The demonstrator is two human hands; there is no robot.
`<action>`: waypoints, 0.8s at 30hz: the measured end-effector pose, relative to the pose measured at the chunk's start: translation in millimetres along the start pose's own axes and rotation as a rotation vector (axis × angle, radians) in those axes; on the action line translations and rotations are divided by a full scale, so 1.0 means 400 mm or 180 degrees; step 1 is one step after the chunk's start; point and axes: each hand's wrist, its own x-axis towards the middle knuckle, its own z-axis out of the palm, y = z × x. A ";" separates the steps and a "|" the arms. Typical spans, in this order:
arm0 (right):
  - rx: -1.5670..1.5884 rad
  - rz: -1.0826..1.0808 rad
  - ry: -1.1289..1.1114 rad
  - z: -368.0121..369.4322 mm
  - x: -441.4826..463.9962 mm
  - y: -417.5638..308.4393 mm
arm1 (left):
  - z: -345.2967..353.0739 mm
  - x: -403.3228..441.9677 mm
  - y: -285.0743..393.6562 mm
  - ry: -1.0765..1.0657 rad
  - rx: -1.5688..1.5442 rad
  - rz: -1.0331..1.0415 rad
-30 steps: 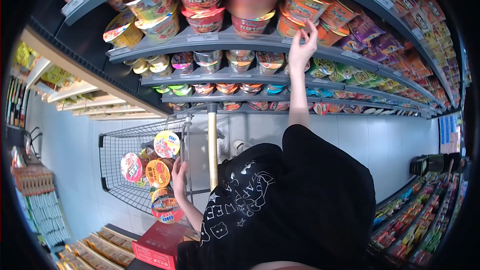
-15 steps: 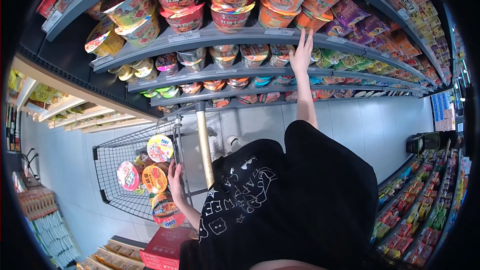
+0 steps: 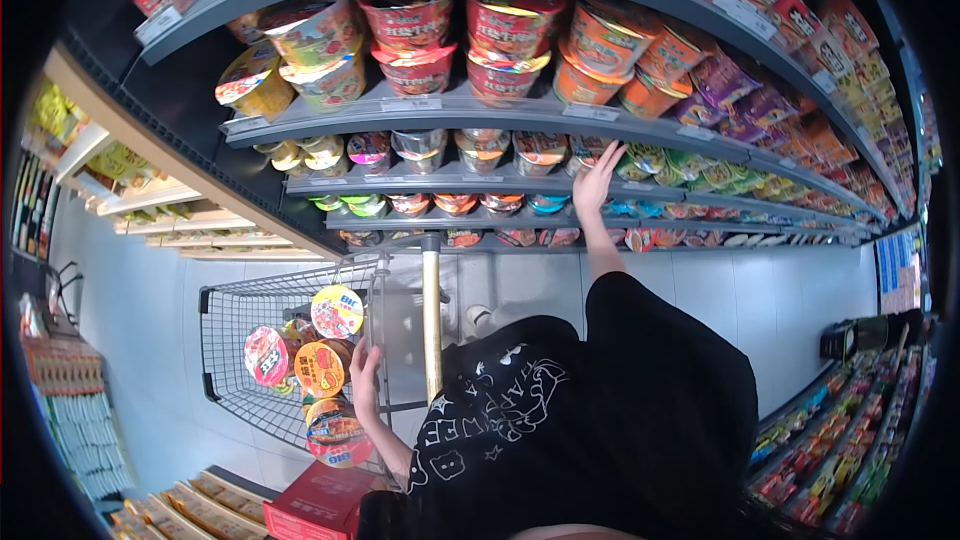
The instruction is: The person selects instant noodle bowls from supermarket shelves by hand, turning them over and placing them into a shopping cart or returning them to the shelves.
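Note:
My right hand (image 3: 597, 180) reaches toward the shelves with its fingers stretched out and nothing in them. Its fingertips are just below the lip of the shelf with orange instant noodle bowls (image 3: 590, 83), in front of a lower row of noodle bowls (image 3: 540, 152). Whether it touches one, I cannot tell. My left hand (image 3: 365, 385) is by the near end of the shopping cart (image 3: 235, 380), fingers extended and holding nothing. Close to it in the cart lie an orange-lidded noodle bowl (image 3: 321, 370), a yellow-and-white-lidded one (image 3: 337, 311), a pink-lidded one (image 3: 266, 356) and a dark-topped one (image 3: 337, 426).
The cart's handle bar (image 3: 432, 320) stands in front of my body. Red noodle bowls (image 3: 415, 30) and purple packets (image 3: 722, 77) fill the shelf above. A red box (image 3: 322, 502) sits below the cart in view. Another stocked rack (image 3: 840, 430) is at right.
My right hand has dropped from the orange bowls' shelf edge to the row below it. The view has shifted, so shelves and cart appear further right and lower. My left hand stays by the cart.

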 end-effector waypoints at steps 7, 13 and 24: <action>-0.1175 0.0370 -0.5996 0.177 -0.578 0.376 | -0.019 0.028 -0.052 -0.0068 0.0041 0.0027; -0.0249 0.0166 -0.3578 0.358 -0.555 0.313 | -0.013 0.015 -0.038 0.0187 0.0286 0.0115; 0.3590 -0.0314 -0.2397 0.158 -0.268 -0.669 | -0.013 0.019 -0.039 0.0174 0.0206 0.0001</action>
